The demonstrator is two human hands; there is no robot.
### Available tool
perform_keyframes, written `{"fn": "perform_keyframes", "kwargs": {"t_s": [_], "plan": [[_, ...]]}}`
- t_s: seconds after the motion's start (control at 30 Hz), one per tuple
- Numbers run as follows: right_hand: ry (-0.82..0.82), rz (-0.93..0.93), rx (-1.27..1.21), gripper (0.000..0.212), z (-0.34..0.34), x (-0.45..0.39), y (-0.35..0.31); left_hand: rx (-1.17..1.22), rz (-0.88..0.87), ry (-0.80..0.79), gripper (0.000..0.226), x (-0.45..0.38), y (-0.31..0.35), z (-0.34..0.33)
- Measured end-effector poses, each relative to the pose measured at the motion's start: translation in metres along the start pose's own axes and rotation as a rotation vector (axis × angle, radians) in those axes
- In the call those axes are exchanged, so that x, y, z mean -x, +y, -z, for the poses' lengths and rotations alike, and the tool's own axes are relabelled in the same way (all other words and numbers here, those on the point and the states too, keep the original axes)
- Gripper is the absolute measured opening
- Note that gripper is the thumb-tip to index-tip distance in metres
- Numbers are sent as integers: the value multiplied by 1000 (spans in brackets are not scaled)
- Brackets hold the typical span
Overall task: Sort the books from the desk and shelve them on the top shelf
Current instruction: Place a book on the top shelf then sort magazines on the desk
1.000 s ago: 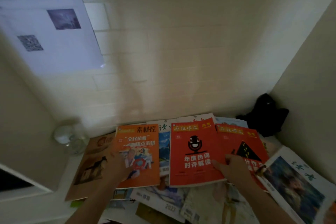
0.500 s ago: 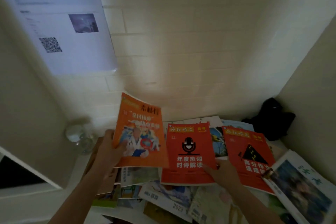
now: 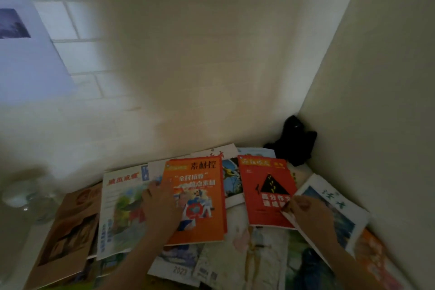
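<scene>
The sorting step was in hand. The left hand lay spread on the orange paperback book, flat on the table; the right hand pinched the red paperback's lower right corner. Next, probably, stacking red onto orange, edges aligned.

Orange book and red book lie flat, side by side.
</scene>
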State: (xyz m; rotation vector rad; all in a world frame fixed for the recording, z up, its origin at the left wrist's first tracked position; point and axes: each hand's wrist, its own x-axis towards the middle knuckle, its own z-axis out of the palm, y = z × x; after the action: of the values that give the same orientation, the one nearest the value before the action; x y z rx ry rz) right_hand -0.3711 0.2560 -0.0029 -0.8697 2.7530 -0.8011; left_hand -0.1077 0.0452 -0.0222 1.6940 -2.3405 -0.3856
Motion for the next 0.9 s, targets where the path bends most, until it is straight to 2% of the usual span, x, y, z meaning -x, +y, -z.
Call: {"fn": "perform_keyframes", "kwargs": {"t_s": [0.03, 0.1, 0.13, 0.17, 0.2, 0.27, 0.3, 0.4, 0.5, 0.53, 0.7, 0.8, 0.9], "plan": [[15, -8, 23, 49, 4, -2, 14, 113, -71, -55, 58, 2, 26, 1], [-37, -43, 32, 35, 8, -7, 46, 252, -196, -329, 44, 10, 81, -5], [-88, -38, 38, 40, 6, -9, 63, 314, -269, -449, 42, 14, 103, -16], [-138, -35, 40, 52, 5, -7, 72, 387, -273, -571, 43, 17, 121, -26], [-178, -22, 50, 64, 3, -4, 81, 444, -249, -627, 50, 19, 133, -44], [-234, -56, 27, 74, 5, 9, 87, 468, -183, -644, 75, 18, 149, -71], [-233, -86, 31, 73, 9, 17, 87, 496, -142, -624, 78, 20, 156, -74], [-120, -321, 13, 62, 15, 22, 98, 599, -23, -589, 60, 19, 178, -76], [-42, -513, -87, 79, 17, 21, 118, 643, -12, -565, 50, 17, 190, -78], [-27, -522, -109, 83, 14, 20, 124, 659, -45, -598, 50, 16, 194, -77], [-71, -475, -193, 72, 13, 21, 131, 833, -125, -914, 41, 9, 203, -77], [-72, -436, -226, 84, 12, 27, 137, 743, -98, -916, 37, 9, 211, -86], [-64, -444, -254, 92, 10, 32, 141, 701, -97, -947, 52, 9, 229, -90]]}}
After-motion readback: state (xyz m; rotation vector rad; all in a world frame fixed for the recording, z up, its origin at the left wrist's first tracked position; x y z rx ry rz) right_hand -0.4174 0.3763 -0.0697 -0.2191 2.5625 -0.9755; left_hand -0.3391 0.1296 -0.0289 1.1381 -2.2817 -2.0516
